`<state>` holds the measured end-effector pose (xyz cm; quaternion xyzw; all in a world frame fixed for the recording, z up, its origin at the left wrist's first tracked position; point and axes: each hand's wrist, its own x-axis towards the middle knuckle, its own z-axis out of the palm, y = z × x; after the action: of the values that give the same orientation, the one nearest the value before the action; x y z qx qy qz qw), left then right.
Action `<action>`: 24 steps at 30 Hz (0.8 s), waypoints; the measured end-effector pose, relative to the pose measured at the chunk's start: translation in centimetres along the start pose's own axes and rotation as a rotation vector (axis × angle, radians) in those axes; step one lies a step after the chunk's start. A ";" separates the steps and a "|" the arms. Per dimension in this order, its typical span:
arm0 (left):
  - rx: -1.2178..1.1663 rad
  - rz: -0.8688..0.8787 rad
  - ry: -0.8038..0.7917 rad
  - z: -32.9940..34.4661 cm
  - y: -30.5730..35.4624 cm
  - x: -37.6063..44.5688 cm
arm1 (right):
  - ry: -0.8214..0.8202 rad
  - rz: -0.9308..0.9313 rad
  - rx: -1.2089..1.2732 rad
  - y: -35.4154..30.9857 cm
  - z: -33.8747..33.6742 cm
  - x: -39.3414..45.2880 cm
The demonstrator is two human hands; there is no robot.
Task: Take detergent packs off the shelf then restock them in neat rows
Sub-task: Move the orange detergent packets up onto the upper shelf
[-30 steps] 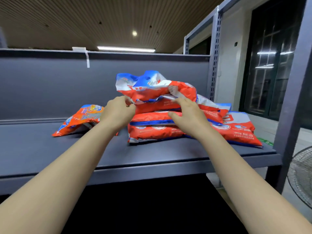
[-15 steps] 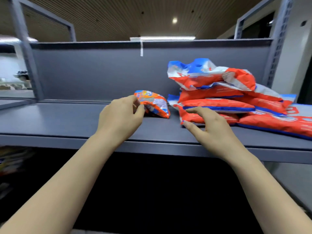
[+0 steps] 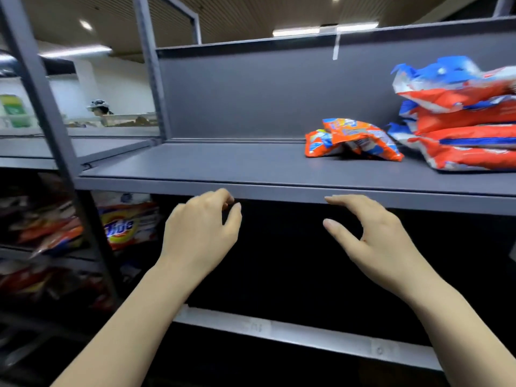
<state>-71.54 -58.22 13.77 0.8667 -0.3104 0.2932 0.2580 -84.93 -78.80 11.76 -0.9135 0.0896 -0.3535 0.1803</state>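
Both hands have come back from the packs and now hang below the front edge of the shelf (image 3: 195,166): left hand (image 3: 199,233) loosely curled, right hand (image 3: 371,236) spread, both holding nothing. On the shelf's right end lies a loose stack of packs (image 3: 460,129), just left of it one small pack (image 3: 354,139). I judge no neat row is made yet.

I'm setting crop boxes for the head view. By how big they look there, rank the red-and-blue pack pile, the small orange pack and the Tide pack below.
1. Red-and-blue pack pile, though cut off at the frame edge.
2 and 3. Small orange pack and Tide pack look alike; the Tide pack is blurred and partly hidden, so unranked.
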 end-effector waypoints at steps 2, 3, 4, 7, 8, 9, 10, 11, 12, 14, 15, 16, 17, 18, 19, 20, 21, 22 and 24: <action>0.007 -0.008 -0.010 -0.8 -3.4 -1.4 | -0.033 0.001 0.008 -2.5 2.5 -0.6; 0.014 -0.018 -0.018 -1.3 -5.0 -2.1 | -0.048 0.001 0.019 -3.6 3.7 -0.8; 0.022 -0.032 -0.026 -1.7 -6.6 -2.7 | -0.064 0.003 0.030 -4.8 4.9 -1.0; 0.041 -0.080 -0.028 -3.2 -11.0 -4.5 | -0.111 -0.007 0.059 -8.2 8.5 -1.3; 0.047 -0.098 -0.022 -3.7 -12.3 -5.1 | -0.126 -0.014 0.066 -9.2 9.7 -1.3; 0.055 -0.115 -0.018 -4.2 -13.6 -5.6 | -0.145 -0.022 0.074 -10.3 10.9 -1.3; 0.062 -0.131 -0.012 -4.6 -14.9 -6.2 | -0.166 -0.032 0.081 -11.3 12.1 -1.3; 0.072 -0.147 -0.005 -5.0 -16.1 -6.7 | -0.188 -0.045 0.087 -12.3 13.2 -1.2; 0.083 -0.164 0.004 -5.3 -17.3 -7.2 | -0.207 -0.060 0.094 -13.2 14.4 -1.2; 0.113 -0.200 0.025 -6.0 -19.7 -7.9 | -0.240 -0.087 0.112 -15.0 16.5 -0.8; 0.125 -0.223 0.024 -6.4 -21.0 -8.2 | -0.257 -0.101 0.120 -15.8 17.5 -0.5; 0.136 -0.248 0.015 -6.7 -22.2 -8.5 | -0.275 -0.114 0.125 -16.7 18.5 -0.2; 0.144 -0.272 -0.001 -7.1 -23.4 -8.8 | -0.293 -0.126 0.130 -17.5 19.5 0.1; 0.148 -0.292 -0.014 -7.4 -24.6 -9.1 | -0.311 -0.139 0.136 -18.4 20.6 0.5; 0.151 -0.311 -0.018 -7.8 -25.8 -9.3 | -0.329 -0.151 0.143 -19.2 21.7 0.9; 0.154 -0.331 -0.014 -8.1 -26.9 -9.4 | -0.349 -0.162 0.150 -20.1 22.9 1.2; 0.158 -0.350 -0.007 -8.4 -28.1 -9.5 | -0.368 -0.175 0.156 -21.0 24.0 1.6; 0.163 -0.369 -0.002 -8.5 -29.3 -9.5 | -0.383 -0.187 0.162 -21.9 25.2 2.0; 0.175 -0.398 -0.007 -8.6 -31.8 -9.4 | -0.413 -0.202 0.173 -23.5 27.8 2.8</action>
<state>-58.59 -27.70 5.07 0.9309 -0.1075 0.2596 0.2334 -63.19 -50.63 3.72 -0.9519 -0.0714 -0.1816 0.2362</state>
